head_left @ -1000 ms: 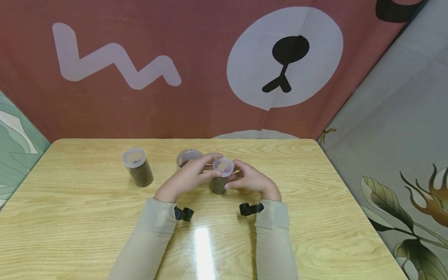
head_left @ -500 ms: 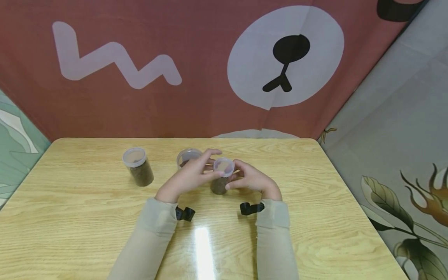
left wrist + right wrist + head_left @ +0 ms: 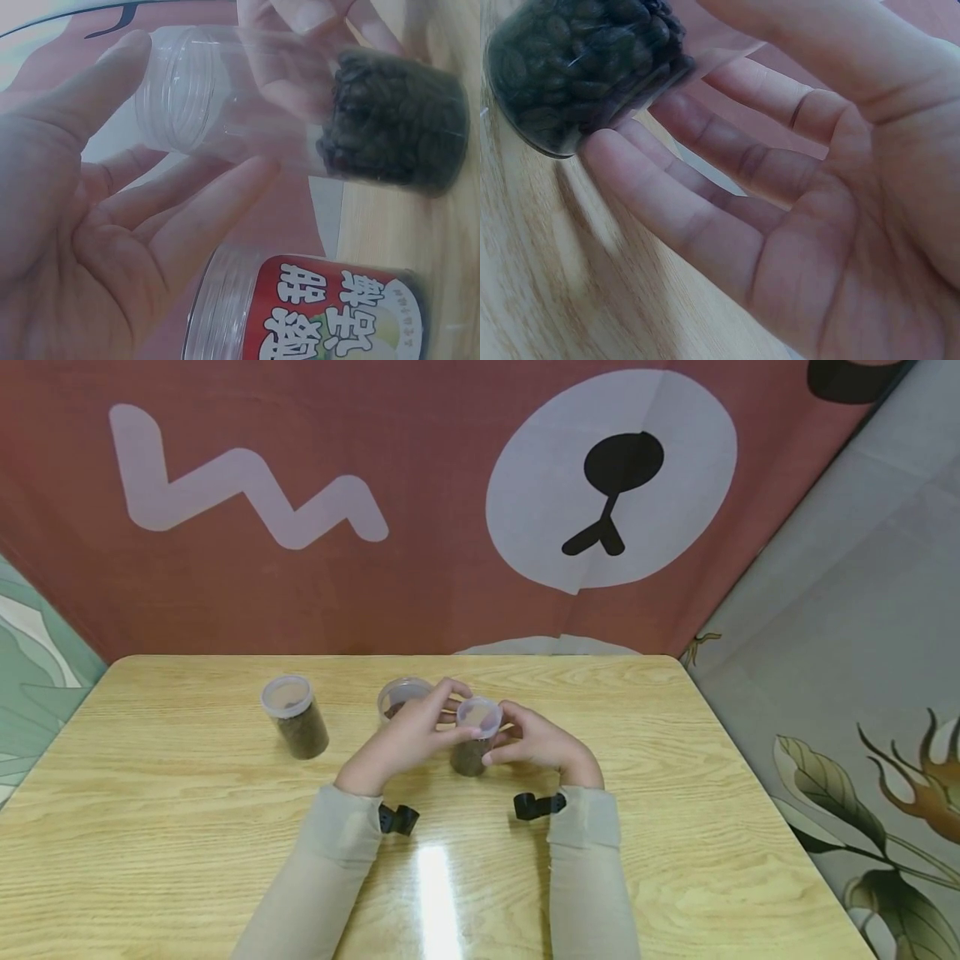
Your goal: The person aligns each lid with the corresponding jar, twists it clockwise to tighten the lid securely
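Observation:
A clear plastic jar (image 3: 468, 760) stands on the table between my hands, its lower part filled with dark, bean-like pieces (image 3: 401, 120). My left hand (image 3: 408, 732) has its thumb and fingers around the jar's clear screw lid (image 3: 480, 717). On the other side, my right hand (image 3: 546, 745) holds the jar's body with thumb and fingers. Partly hidden behind the left hand is a second jar (image 3: 403, 692); the left wrist view shows its red label (image 3: 322, 307) with white characters. Dark beans (image 3: 585, 67) show through the jar wall in the right wrist view.
Another lidded jar (image 3: 302, 727) with dark contents stands on the left side of the wooden table (image 3: 712, 860). A reddish curtain (image 3: 420, 593) with a printed animal face hangs behind the far edge. Black camera mounts (image 3: 397, 819) sit at both wrists.
My left index finger lifts a little and curls back near the lid, while the left thumb shifts slightly to the right along its rim. The right hand and the jar stay in place.

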`<state>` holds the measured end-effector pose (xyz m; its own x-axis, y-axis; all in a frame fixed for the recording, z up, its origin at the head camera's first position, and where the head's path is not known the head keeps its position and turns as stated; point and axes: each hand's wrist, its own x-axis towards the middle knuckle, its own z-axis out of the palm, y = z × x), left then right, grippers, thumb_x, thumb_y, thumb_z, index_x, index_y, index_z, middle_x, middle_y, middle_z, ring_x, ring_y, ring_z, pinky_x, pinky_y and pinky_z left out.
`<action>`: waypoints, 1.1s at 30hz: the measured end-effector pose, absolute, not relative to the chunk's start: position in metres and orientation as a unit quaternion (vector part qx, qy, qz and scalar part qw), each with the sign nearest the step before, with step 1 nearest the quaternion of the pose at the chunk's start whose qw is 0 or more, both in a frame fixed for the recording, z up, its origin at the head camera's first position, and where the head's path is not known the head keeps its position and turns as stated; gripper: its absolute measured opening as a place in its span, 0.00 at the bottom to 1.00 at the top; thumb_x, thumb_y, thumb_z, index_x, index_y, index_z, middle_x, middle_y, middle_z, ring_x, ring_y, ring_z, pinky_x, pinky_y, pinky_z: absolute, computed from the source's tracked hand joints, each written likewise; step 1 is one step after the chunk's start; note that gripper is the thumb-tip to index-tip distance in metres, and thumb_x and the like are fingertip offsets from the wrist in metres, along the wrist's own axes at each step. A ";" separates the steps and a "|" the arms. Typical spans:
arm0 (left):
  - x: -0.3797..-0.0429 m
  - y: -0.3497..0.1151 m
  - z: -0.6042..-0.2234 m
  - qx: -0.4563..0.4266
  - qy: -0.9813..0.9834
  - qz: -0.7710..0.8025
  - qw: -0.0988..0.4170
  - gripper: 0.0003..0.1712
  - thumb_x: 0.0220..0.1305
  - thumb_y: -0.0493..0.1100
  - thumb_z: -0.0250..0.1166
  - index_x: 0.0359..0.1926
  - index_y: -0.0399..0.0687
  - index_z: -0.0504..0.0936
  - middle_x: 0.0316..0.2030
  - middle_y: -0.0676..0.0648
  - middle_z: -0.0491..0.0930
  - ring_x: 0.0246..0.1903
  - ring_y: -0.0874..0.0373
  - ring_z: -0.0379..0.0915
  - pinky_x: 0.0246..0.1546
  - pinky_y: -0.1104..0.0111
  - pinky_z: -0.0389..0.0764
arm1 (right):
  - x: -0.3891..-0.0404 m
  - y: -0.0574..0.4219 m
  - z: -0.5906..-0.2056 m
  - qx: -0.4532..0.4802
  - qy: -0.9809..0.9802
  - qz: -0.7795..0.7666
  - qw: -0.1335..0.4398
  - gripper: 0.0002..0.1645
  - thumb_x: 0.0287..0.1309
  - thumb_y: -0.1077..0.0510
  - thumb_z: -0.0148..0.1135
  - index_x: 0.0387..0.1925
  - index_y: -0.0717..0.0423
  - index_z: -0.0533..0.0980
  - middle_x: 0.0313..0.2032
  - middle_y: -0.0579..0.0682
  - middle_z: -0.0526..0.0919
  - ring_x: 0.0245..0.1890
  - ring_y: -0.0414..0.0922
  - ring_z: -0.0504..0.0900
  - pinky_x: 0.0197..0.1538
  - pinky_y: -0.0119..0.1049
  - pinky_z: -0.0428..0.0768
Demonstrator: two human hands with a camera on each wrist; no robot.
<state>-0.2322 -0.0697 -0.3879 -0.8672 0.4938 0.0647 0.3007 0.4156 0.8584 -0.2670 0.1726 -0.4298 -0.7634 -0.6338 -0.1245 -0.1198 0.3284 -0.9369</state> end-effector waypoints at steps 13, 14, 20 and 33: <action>-0.235 -0.078 -0.388 0.281 0.830 0.468 0.121 0.31 0.76 0.49 0.58 0.75 0.47 0.65 0.68 0.42 0.71 0.67 0.45 0.69 0.63 0.51 0.76 | -0.267 0.173 -0.429 -0.242 0.774 -0.531 0.247 0.32 0.57 0.65 0.74 0.61 0.61 0.69 0.53 0.58 0.77 0.47 0.50 0.82 0.47 0.39 0.82; -0.236 -0.078 -0.388 0.283 0.829 0.467 0.122 0.31 0.77 0.50 0.58 0.75 0.48 0.64 0.68 0.42 0.71 0.67 0.45 0.69 0.63 0.51 0.76 | -0.267 0.173 -0.429 -0.242 0.773 -0.532 0.248 0.32 0.57 0.65 0.73 0.61 0.62 0.69 0.53 0.58 0.77 0.47 0.50 0.82 0.47 0.39 0.81; -0.237 -0.078 -0.390 0.278 0.816 0.488 0.137 0.32 0.77 0.49 0.58 0.76 0.52 0.60 0.66 0.40 0.73 0.67 0.47 0.69 0.63 0.51 0.76 | -0.266 0.172 -0.429 -0.240 0.772 -0.533 0.249 0.32 0.57 0.66 0.73 0.61 0.63 0.69 0.54 0.60 0.75 0.47 0.51 0.82 0.47 0.40 0.81; -0.234 -0.071 -0.389 0.237 0.825 0.501 0.109 0.32 0.68 0.53 0.69 0.64 0.46 0.65 0.60 0.37 0.78 0.62 0.47 0.74 0.62 0.49 0.77 | -0.268 0.173 -0.431 -0.243 0.772 -0.532 0.249 0.31 0.57 0.66 0.73 0.59 0.63 0.69 0.54 0.60 0.75 0.48 0.52 0.82 0.49 0.41 0.82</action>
<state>-0.2345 -0.0713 -0.3895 -0.8644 0.4995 0.0580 0.2816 0.3852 0.8788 -0.2678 0.1730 -0.4305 -0.7575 -0.6407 -0.1255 -0.1110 0.3158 -0.9423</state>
